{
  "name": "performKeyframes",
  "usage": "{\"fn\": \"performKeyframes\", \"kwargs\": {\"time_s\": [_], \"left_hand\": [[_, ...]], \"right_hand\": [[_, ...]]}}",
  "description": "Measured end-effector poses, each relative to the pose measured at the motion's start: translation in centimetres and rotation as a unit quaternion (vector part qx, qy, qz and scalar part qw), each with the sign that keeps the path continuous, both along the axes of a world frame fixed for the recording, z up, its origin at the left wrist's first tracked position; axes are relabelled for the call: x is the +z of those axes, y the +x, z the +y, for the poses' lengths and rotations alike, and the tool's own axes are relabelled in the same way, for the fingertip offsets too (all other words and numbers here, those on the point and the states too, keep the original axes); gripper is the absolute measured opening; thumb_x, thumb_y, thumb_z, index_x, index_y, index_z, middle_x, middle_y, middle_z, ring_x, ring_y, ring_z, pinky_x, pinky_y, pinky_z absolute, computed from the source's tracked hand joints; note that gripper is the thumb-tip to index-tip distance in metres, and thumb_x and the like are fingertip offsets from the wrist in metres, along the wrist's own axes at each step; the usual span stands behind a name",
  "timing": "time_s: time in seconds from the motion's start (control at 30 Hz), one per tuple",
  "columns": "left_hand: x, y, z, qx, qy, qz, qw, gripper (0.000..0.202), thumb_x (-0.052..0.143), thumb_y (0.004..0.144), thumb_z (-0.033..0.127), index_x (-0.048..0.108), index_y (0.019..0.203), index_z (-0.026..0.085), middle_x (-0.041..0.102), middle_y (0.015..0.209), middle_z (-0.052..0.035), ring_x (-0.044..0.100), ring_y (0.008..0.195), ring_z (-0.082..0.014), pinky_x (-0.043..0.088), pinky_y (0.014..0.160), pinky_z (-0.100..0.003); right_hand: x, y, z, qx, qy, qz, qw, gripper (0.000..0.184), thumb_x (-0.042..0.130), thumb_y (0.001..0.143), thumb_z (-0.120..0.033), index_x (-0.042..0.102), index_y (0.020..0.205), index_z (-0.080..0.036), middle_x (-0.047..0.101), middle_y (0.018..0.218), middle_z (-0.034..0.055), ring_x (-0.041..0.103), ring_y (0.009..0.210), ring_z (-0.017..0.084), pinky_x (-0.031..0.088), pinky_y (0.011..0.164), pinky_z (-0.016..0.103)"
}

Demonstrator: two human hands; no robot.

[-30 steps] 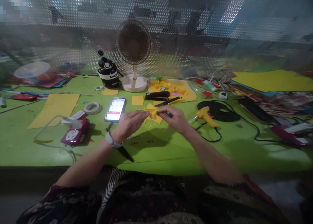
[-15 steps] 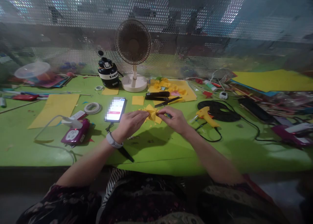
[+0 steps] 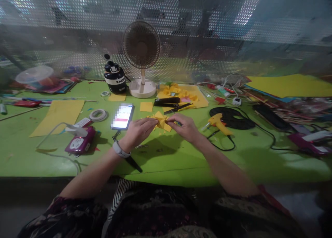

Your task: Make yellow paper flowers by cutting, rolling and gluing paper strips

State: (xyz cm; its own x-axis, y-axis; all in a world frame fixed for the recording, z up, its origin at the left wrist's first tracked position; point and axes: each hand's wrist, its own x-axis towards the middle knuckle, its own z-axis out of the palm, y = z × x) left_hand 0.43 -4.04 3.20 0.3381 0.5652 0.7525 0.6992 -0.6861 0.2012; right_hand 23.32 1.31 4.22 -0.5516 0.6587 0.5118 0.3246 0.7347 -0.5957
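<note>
Between my hands is a folded yellow paper piece [image 3: 161,122] with pointed, petal-like corners. My left hand [image 3: 140,131] pinches its left side between thumb and fingers. On its right side, the thumb and forefinger of my right hand [image 3: 183,126] close on the paper's edge. Small yellow scraps lie on the green table [image 3: 171,158] around it. Just beyond are a yellow paper square [image 3: 146,107], a black stapler [image 3: 166,101] and scissors [image 3: 178,108]. A lit phone [image 3: 122,117] lies beside my left hand.
A yellow glue gun [image 3: 220,124] with its cord lies right of my right hand. At the left are a purple power socket [image 3: 80,141], a tape roll [image 3: 98,115] and a yellow sheet [image 3: 58,116]. A fan [image 3: 141,46] and black bottle [image 3: 115,79] stand behind.
Both hands stay nearly in place on the yellow paper, with only slight finger movement. The surroundings look the same.
</note>
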Motion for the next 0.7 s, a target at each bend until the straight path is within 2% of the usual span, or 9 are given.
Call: {"fn": "performKeyframes", "kwargs": {"time_s": [0.47, 0.7], "left_hand": [[-0.18, -0.08, -0.01, -0.015, -0.034, -0.021, 0.999, 0.019, 0.056, 0.096, 0.023, 0.072, 0.105, 0.019, 0.078, 0.103, -0.007, 0.075, 0.087, -0.0156, 0.063, 0.076, -0.029], [-0.18, -0.04, 0.08, -0.021, 0.004, -0.025, 0.999, 0.017, 0.058, 0.095, 0.021, 0.071, 0.105, 0.017, 0.078, 0.102, -0.0081, 0.075, 0.086, -0.0157, 0.063, 0.072, -0.026]], "right_hand": [[-0.18, 0.01, 0.05, 0.015, 0.003, 0.003, 1.0, 0.016, 0.06, 0.094, -0.035, 0.072, 0.094, -0.023, 0.072, 0.09, 0.0058, 0.067, 0.084, 0.022, 0.053, 0.079, 0.038], [-0.27, -0.04, -0.03, 0.017, -0.001, 0.005, 1.0, 0.014, 0.061, 0.094, -0.031, 0.072, 0.095, -0.022, 0.073, 0.091, 0.0061, 0.067, 0.085, 0.022, 0.053, 0.079, 0.038]]}}
